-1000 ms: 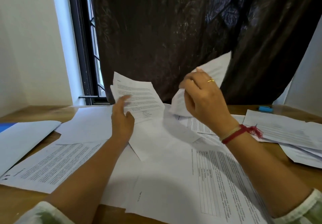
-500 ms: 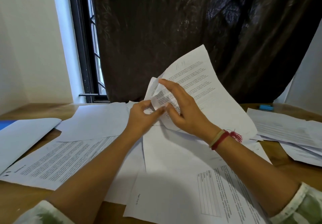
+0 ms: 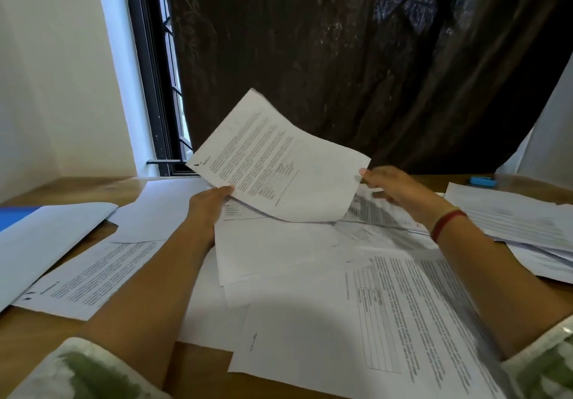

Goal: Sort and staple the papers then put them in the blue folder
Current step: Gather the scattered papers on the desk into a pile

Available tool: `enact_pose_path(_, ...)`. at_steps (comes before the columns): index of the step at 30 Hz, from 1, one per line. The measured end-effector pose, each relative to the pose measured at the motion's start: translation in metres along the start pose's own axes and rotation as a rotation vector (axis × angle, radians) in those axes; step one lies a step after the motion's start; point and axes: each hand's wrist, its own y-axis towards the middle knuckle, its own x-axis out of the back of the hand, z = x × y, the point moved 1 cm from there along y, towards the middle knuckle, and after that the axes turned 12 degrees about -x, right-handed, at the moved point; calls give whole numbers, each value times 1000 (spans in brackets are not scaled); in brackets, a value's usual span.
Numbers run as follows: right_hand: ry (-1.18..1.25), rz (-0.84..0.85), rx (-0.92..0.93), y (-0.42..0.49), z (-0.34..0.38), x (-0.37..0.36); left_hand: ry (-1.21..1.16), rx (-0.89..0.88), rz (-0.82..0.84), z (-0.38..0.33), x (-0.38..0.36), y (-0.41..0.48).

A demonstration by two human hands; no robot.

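**One sheet singled out from the pile**

Head view.
- Change: the hands, close together at one corner half a second ago, are now well apart. The printed sheet [image 3: 279,162] is spread between them, raised over the loose papers [image 3: 294,252] on the desk [image 3: 93,186].
- Judged: sorting is under way and nothing is stapled.
- Left hand [image 3: 210,204]: fingers curled on the sheet's lower left edge.
- Right hand [image 3: 395,189]: blurred, fingers straight, tips at the right corner, no clasp evident.
- Blue folder [image 3: 14,217]: far left, mostly under a white sheet [image 3: 52,237].

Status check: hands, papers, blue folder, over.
Left hand holds printed sheet, raised. Right hand open at its right corner. Blue folder far left, mostly under white sheet. Loose papers cover table.
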Motion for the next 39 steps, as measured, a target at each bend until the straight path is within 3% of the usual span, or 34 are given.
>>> enact_pose_path(3,197,199,-40,1,-8,-8,63,0,35,0,-7,-4)
enact_pose_path(9,641,200,-160,-1,-4,-30,67,20,3,0,-6,-5)
enact_pose_path(12,701,219,-174,-9,7,-28,27,21,-48,2,-4,-4)
enact_pose_path(18,214,289,-8,-18,17,-21,90,-28,-62,8,0,-2)
enact_pose_path(22,-585,-118,131,-3,-2,10,94,-16,-83,7,1,0)
enact_pose_path(24,-829,-48,71,7,-19,21,117,-20,-90,6,2,1)
enact_pose_path(27,-863,82,-61,19,-39,28,147,-20,-57,5,4,3)
enact_pose_path(31,-799,37,40,32,-50,26,246,-41,10,3,4,3)
enact_pose_path(33,-730,-59,106,35,-51,27,235,-43,12,4,6,5)
enact_pose_path(39,-858,-531,212,31,-38,32,243,-71,6,8,6,6)
